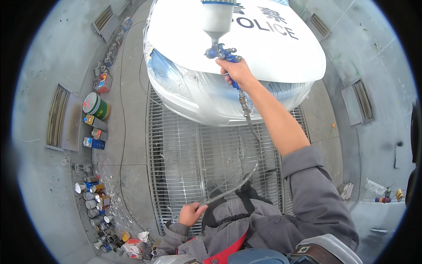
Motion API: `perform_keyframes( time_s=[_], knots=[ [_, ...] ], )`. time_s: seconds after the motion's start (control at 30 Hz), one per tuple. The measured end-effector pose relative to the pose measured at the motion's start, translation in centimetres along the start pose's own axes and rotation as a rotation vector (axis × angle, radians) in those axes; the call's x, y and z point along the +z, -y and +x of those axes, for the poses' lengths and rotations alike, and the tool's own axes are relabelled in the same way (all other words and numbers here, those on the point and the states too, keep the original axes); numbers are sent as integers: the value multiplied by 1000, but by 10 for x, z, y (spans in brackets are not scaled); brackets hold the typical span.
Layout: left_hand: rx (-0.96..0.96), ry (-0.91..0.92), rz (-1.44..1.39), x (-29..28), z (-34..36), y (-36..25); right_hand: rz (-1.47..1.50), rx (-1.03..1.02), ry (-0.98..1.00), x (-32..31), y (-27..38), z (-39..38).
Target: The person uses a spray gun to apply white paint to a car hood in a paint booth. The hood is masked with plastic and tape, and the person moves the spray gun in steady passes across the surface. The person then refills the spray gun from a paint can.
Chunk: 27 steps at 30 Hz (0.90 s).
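My right hand (237, 72) is wrapped round the handle of a blue spray gun (223, 53), held out over the front of a white car. On top of the gun stands a whitish paint cup (217, 18), cut off by the upper edge. From the handle's base a grey air hose (252, 125) hangs down and curves back toward my waist. My left hand (191, 214) is closed on that hose low in front of me. The car's white hood (189, 39) carries dark lettering, and clear plastic film (176, 79) covers its front below the hood.
Metal floor grating (176, 145) lies between me and the car. Along the left wall stand a green-and-white bucket (96, 105), rectangular tins (94, 143) and many paint cans (93, 213). A thin hose (122, 132) runs across the left floor. Louvred vents (58, 115) line the walls.
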<state>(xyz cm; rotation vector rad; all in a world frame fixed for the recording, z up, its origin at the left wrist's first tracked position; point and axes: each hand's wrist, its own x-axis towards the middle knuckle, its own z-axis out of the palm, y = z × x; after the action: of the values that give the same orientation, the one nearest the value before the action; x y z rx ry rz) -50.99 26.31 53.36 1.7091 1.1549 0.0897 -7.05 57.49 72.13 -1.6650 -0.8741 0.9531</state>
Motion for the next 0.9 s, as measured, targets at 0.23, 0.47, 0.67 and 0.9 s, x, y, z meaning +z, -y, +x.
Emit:
perform_keyframes(
  time_s=[0.23, 0.47, 0.67, 0.9],
  knots=[
    [-20, 21, 39, 22, 15, -31, 5, 85, -36, -66, -46, -24],
    [27, 106, 140, 70, 53, -85, -41, 158, -208, -218, -86, -57],
    [72, 154, 168, 129, 86, -137, -32, 136, -315, -356, -122, -71],
    [95, 134, 191, 188, 114, -219, -56, 89, -481, -508, -157, -61]
  ],
)
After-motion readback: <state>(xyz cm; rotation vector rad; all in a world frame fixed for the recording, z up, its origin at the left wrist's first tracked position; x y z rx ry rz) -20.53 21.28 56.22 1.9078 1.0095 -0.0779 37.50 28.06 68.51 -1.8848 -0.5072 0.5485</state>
